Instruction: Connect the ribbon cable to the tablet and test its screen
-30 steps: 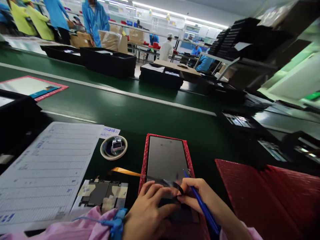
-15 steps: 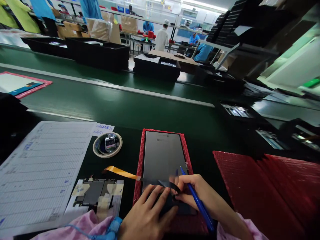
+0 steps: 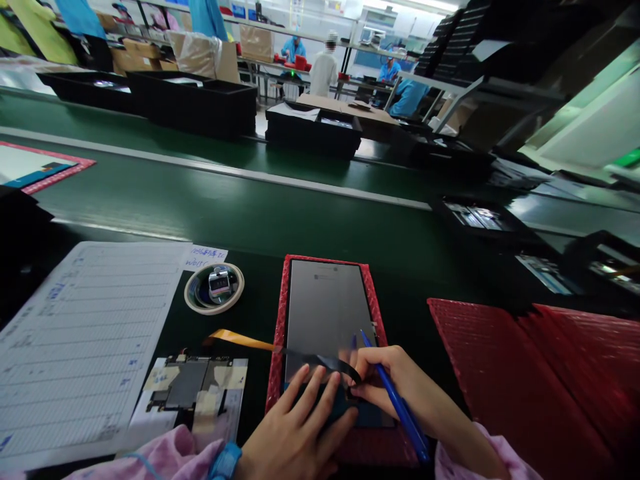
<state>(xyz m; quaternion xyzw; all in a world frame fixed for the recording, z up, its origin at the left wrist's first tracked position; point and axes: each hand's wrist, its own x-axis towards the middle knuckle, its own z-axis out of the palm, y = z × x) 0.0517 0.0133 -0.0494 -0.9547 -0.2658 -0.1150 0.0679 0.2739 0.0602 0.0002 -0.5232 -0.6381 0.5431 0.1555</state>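
Note:
A grey display panel (image 3: 325, 303) lies on a red bubble-wrap sleeve (image 3: 373, 293) in front of me. My left hand (image 3: 303, 423) rests on the panel's lower end, fingers spread and flat. At that end, my right hand (image 3: 393, 377) pinches the dark tip of a flat ribbon cable (image 3: 245, 339). A blue pen (image 3: 404, 413) is also tucked in this hand, its point angled up and away. The cable runs left across the panel, its orange part reaching towards a taped circuit board (image 3: 187, 383). My fingers hide whatever lies beneath the pinched tip.
Left of the panel are a printed sheet (image 3: 95, 333) and a tape roll (image 3: 187, 293) with a tally counter (image 3: 220, 283) inside. Red bubble-wrap sleeves (image 3: 505, 373) lie to the right. Black trays (image 3: 313, 137) stand beyond the green belt (image 3: 225, 207); several people work further back.
The cable's dark stretch over the panel has bowed slightly upward. My left fingers have spread a little. The right hand keeps its pinch and the pen.

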